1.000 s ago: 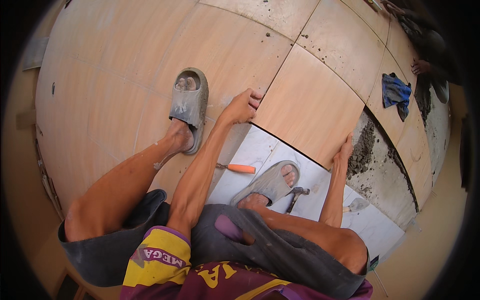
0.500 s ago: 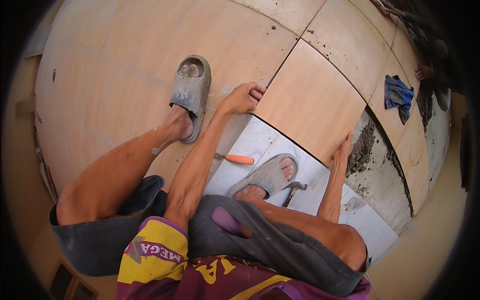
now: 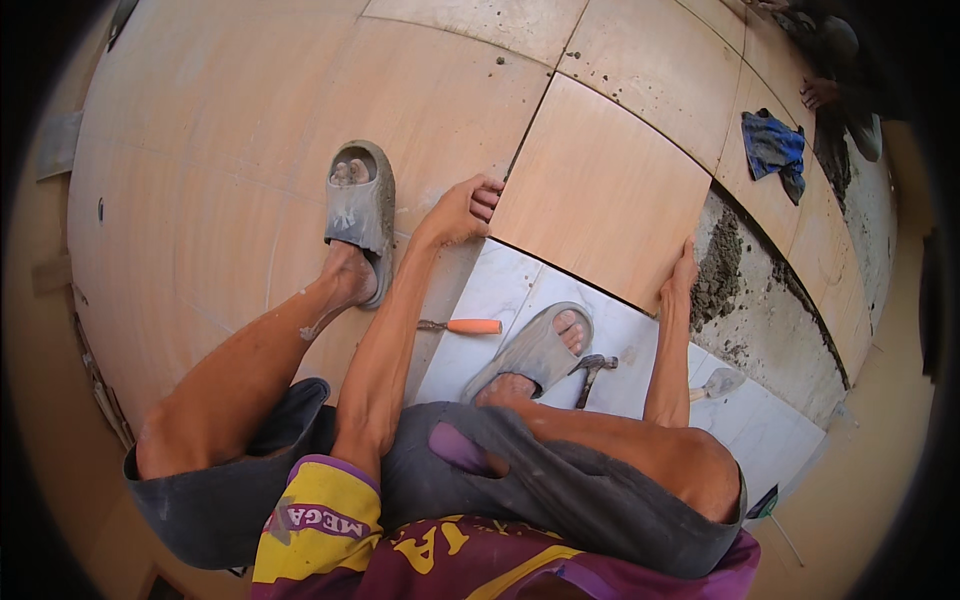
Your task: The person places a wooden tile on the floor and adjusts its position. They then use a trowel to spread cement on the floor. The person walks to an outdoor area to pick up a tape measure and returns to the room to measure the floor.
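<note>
A square tan floor tile (image 3: 605,190) lies in front of me, beside the laid tan tiles, with a dark gap along its left edge. My left hand (image 3: 464,210) is at that left edge near the closest corner, fingers curled against the side. On the opposite edge, my right hand (image 3: 681,272) grips the tile near its lower right corner; its fingertips are partly hidden. Grey mortar (image 3: 722,275) lies on the rough bed just right of the tile. White marbled tiles (image 3: 490,285) border its near side, under my right sandal.
An orange-handled tool (image 3: 473,326) lies left of my right foot, a hammer (image 3: 594,376) right of it. A small trowel (image 3: 720,383) sits farther right. Beyond the mortar is a blue cloth (image 3: 773,150). Another person's hand (image 3: 820,93) shows at the upper right.
The view has shifted slightly, so the floor and tile appear farther left. Both hands stay at the tile's edges, and the tile shows no clear movement against its neighbours.
</note>
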`<state>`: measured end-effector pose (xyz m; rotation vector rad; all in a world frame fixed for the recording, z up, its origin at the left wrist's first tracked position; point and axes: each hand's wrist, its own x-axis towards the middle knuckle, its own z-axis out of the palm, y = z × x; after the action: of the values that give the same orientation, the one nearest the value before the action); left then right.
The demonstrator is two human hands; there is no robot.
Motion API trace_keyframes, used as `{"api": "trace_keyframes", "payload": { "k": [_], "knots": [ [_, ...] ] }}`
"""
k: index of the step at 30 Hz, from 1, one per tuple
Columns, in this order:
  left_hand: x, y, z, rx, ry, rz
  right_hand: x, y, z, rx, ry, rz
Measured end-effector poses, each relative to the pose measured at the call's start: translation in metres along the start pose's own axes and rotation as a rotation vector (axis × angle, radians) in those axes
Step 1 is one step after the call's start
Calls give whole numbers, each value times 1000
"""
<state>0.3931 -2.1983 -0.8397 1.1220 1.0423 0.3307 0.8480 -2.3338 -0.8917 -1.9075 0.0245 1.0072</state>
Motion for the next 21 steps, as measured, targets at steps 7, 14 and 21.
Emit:
{"api": "trace_keyframes", "payload": {
  "k": [7, 14, 21],
  "knots": [
    [-5, 0, 3, -26, 2, -79, 18, 18, 1, -87, 69, -48],
    [0, 1, 8, -48, -32, -88, -7, -1, 0, -48, 67, -122],
    [0, 2, 1, -80, -49, -90, -9, 4, 5, -80, 37, -92]
  ]
}}
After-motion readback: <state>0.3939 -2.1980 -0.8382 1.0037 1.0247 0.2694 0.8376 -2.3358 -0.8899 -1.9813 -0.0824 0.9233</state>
